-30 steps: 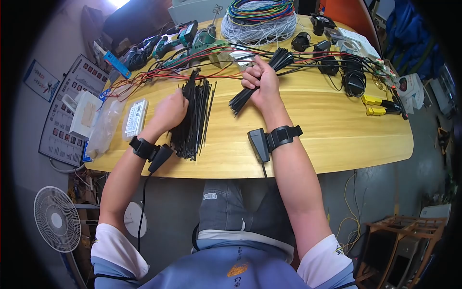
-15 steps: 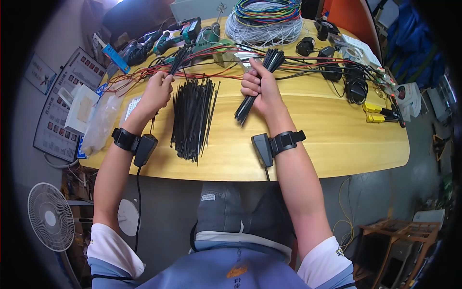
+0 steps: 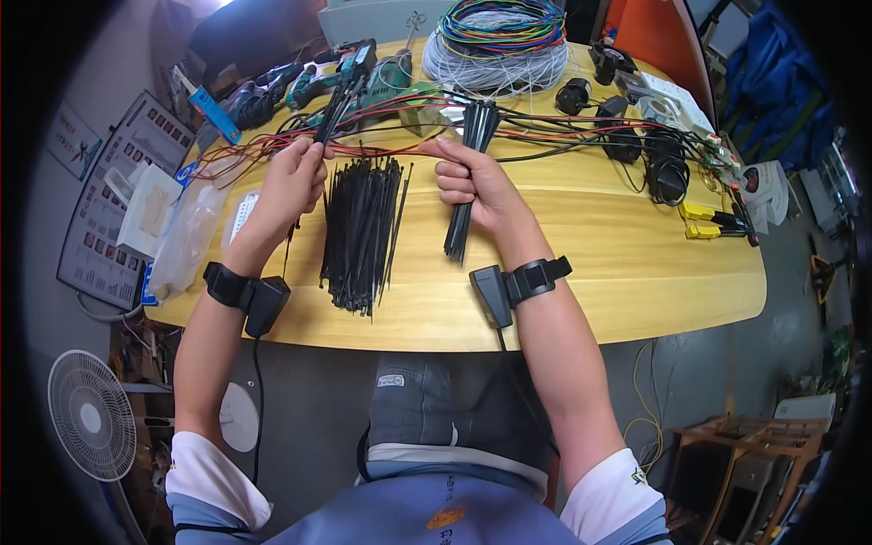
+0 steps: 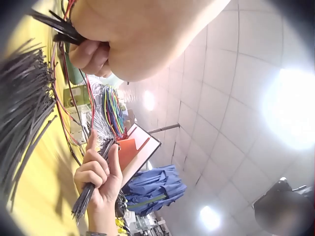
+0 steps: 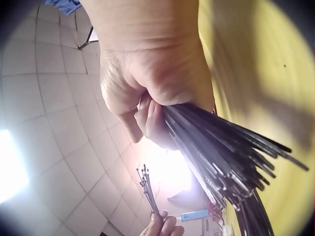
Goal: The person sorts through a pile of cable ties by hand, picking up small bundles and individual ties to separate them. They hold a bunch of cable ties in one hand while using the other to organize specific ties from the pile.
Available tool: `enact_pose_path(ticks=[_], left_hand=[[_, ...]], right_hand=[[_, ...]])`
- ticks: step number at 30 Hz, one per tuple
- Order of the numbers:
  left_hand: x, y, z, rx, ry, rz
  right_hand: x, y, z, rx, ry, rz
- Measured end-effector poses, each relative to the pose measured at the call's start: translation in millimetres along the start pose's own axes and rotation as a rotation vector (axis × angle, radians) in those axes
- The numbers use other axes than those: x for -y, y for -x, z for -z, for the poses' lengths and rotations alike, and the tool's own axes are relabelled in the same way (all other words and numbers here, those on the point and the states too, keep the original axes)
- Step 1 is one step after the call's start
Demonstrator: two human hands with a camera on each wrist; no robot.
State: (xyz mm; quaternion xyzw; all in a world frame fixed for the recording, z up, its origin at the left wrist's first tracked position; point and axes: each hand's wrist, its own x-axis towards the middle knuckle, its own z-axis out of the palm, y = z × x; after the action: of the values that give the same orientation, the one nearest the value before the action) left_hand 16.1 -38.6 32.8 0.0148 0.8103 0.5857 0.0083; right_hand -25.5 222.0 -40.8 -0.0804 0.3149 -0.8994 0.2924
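In the head view my left hand (image 3: 292, 186) grips a thin bunch of black cable ties (image 3: 337, 113) that points up and away from me. My right hand (image 3: 481, 186) holds a thicker bundle of black ties (image 3: 458, 227), nearly upright in view, its fingers curled round the middle. Between the hands a loose pile of black ties (image 3: 361, 236) lies on the table. The right wrist view shows the tail ends of the right bundle (image 5: 211, 147) fanning out below the palm. In the left wrist view the right hand (image 4: 101, 177) is seen beyond the pile (image 4: 24, 108).
Red and black wires (image 3: 545, 127) cross the table behind the hands. Farther back are power drills (image 3: 389, 77) and a large cable coil (image 3: 495, 54). Yellow-handled pliers (image 3: 704, 221) and black adapters lie at the right; a clear plastic bag (image 3: 188, 241) and white box (image 3: 156, 211) at the left.
My left hand has moved left, away from the pile, and lifted a bunch of ties. The right hand's bundle has turned from slanted to nearly upright.
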Motion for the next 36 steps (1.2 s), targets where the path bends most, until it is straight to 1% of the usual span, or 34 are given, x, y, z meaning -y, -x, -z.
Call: enact_pose_path(ticks=[4,6,9,12,13,16,20,21,23,25,29,32,33,36], left_hand=[[-7.9,7.5,-11.3,0.067,-0.005,-0.004],[-19.5,20.3,-31.7,0.149,0.012,0.004],[-16.7,26.5,-49.4,0.28,0.165,0.099],[-24.6,38.9,-69.4,0.388,0.269,0.2],[-23.2,40.2,-73.6,0.422,0.299,0.204],[-18.2,39.3,-83.9,0.501,0.351,0.227],[-3.2,28.1,-91.6,0.573,0.397,0.256],[1.3,25.4,-93.0,0.596,0.424,0.261],[7.6,19.1,-93.4,0.641,0.488,0.267],[11.9,13.5,-90.8,0.643,0.55,0.265],[22.4,6.2,-80.7,0.633,0.643,0.263],[25.4,6.8,-71.4,0.642,0.674,0.262],[28.1,7.6,-71.1,0.637,0.71,0.272],[30.0,8.1,-74.0,0.619,0.774,0.27]], right_hand=[[-0.7,0.2,-1.2,0.048,0.027,0.011],[-0.9,1.5,-2.3,0.031,0.002,0.039],[1.0,0.8,-1.5,-0.018,-0.045,0.112],[8.2,3.0,3.3,0.003,-0.202,0.156],[9.8,1.7,6.5,0.004,-0.248,0.174],[13.3,-1.2,14.5,-0.038,-0.207,0.272],[19.6,4.5,12.0,-0.079,-0.216,0.309],[20.2,3.8,13.2,-0.057,-0.209,0.3],[19.0,1.4,13.6,-0.133,-0.185,0.302],[17.1,-0.2,13.1,-0.198,-0.19,0.288],[7.7,-3.7,7.5,-0.204,-0.086,0.247],[2.0,-2.1,-1.6,-0.216,-0.129,0.203],[2.6,-0.8,-7.8,-0.215,-0.176,0.172],[0.7,-0.7,-6.4,-0.128,-0.167,0.146]])
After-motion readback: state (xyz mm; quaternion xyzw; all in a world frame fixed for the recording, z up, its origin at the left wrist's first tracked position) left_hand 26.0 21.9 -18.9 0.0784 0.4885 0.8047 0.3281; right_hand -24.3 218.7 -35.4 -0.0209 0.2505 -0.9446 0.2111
